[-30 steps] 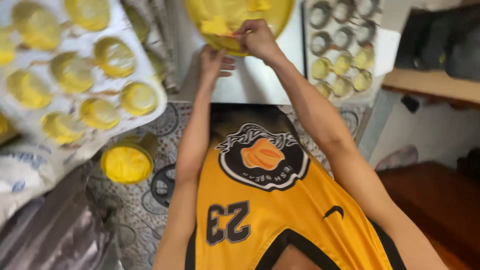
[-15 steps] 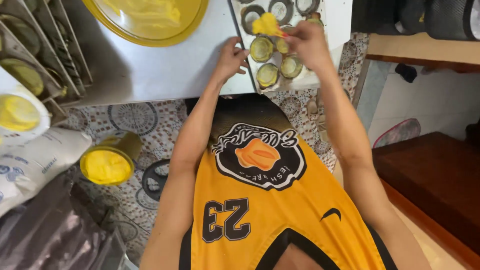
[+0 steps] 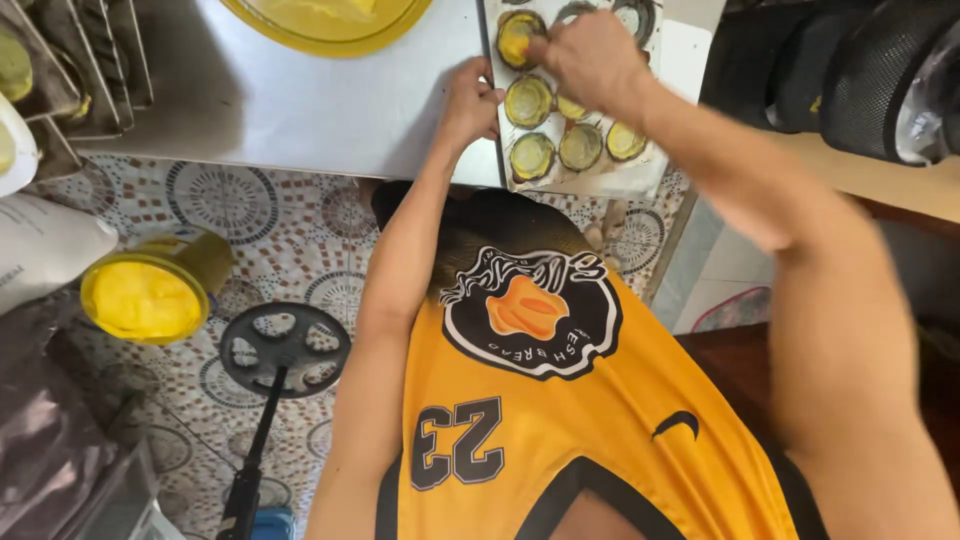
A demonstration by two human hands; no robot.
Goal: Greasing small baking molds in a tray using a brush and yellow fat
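Note:
A baking tray (image 3: 640,180) lies on the steel table (image 3: 300,110) and holds several round tin moulds lined with yellow dough (image 3: 530,100). My right hand (image 3: 590,55) reaches over the tray's far end. Its fingertips pinch yellow dough down into the far-left mould (image 3: 515,35). My left hand (image 3: 468,100) is curled on the tray's left edge, beside the middle moulds. My yellow numbered jersey (image 3: 560,420) fills the lower part of the view.
A big yellow bowl (image 3: 330,20) with yellow dough sits at the table's far side. Racks of filled trays (image 3: 70,70) stand at the left. On the patterned tile floor are a yellow tub (image 3: 145,295), a white sack (image 3: 40,245) and a black round metal stand (image 3: 285,345). Dark items sit on a shelf (image 3: 850,80) at right.
My right hand left the yellow bowl carrying a piece of dough, moved right to the tray, and now presses it into the far-left mould. My left hand followed to the tray's edge.

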